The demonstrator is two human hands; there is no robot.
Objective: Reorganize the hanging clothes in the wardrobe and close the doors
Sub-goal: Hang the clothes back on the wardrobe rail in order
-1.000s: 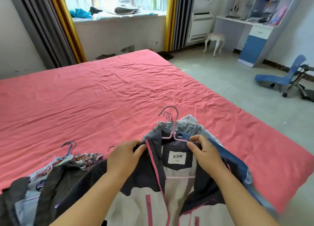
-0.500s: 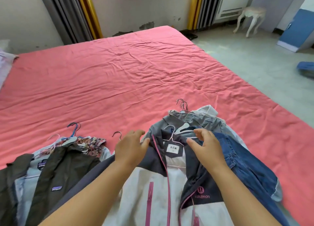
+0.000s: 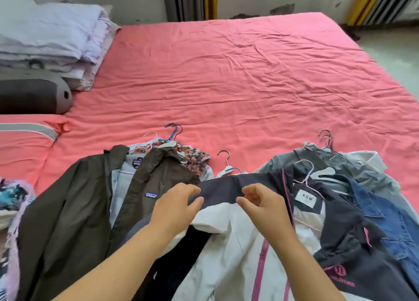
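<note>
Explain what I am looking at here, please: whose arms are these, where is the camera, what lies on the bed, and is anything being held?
There is no machine: a person wears a wide-angle camera on the head, looking down at their own bare arms. The single picture shows a bed with a pink sheet covered in clothes on hangers. The left hand pinches the dark grey shoulder of a white and grey zip jacket with pink trim; the right hand hovers beside it with curled fingers, and whether it holds cloth is unclear. To the left lies a dark brown jacket, to the right a blue denim garment. Folded pale lilac bedding sits at the far left.
</note>
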